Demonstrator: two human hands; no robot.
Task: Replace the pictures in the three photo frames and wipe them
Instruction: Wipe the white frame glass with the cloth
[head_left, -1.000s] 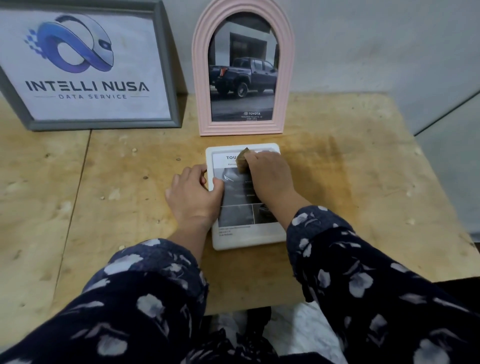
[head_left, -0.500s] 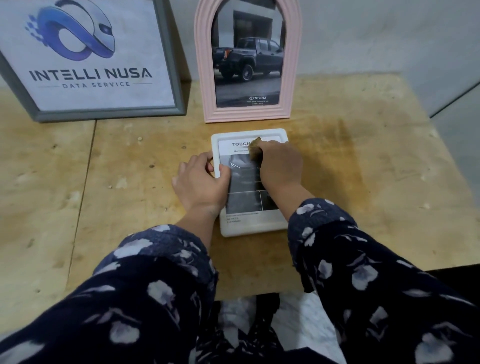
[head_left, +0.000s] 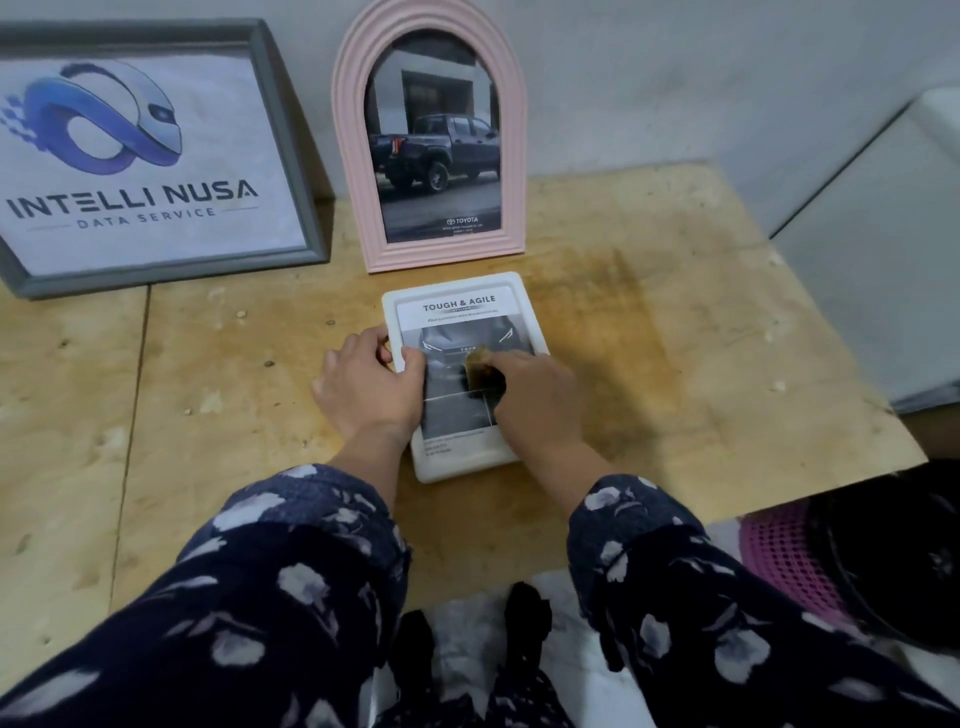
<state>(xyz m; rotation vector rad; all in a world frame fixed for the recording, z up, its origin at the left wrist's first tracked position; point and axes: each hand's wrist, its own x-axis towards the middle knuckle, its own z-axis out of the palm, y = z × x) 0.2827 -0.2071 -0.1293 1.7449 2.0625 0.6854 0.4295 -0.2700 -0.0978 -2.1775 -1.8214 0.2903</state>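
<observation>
we are in the wiping step, on the white frame (head_left: 462, 376), which lies flat on its back near the middle of the plywood table (head_left: 675, 332), a little toward the near edge. our left hand (head_left: 369, 387) grips the frame's left rim, thumb over the front and fingers curled round the side, to keep it from sliding. our right hand (head_left: 535, 400) presses a small brownish cloth (head_left: 477, 370) onto the glass about mid-picture; its fingers are bent round the cloth, pinching it. the upper part of the print, with the words "tough & agile", is uncovered; the lower right is hidden under our right hand.

toward the far edge, the pink arched frame (head_left: 431, 150) stands upright just behind the white one, and the grey frame (head_left: 156, 156) leans toward the far left corner. both already hold prints.

we judge that the next move calls for steady strokes down over the lower glass and the rim, with the left hand holding firm, then standing the frame up.
</observation>
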